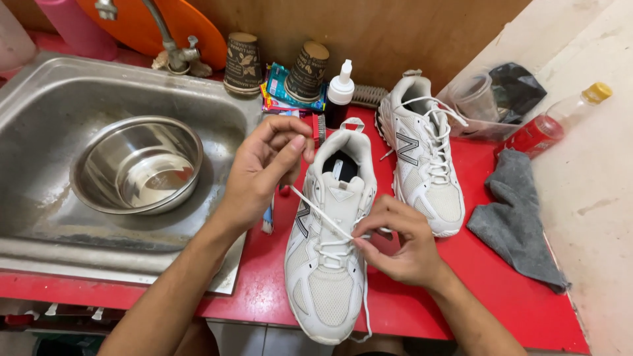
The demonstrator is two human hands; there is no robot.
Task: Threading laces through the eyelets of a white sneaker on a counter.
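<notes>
Near shoe [328, 264] is getting unlaced: left hand [264, 168] pinching the lace [315, 209] taut, right hand [400, 244] pinching at the eyelets; looks like loosening the next crossing.

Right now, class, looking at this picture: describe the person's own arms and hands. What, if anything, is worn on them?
Both forearms are bare: no sleeves reach into view. The left hand and the right hand wear no gloves, and no rings, watch or bracelet show on the fingers or wrists. Fingernails are short and unpainted. No marks or bandages are visible.

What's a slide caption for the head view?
Left hand and right hand pull a white lace on a sneaker.
</notes>
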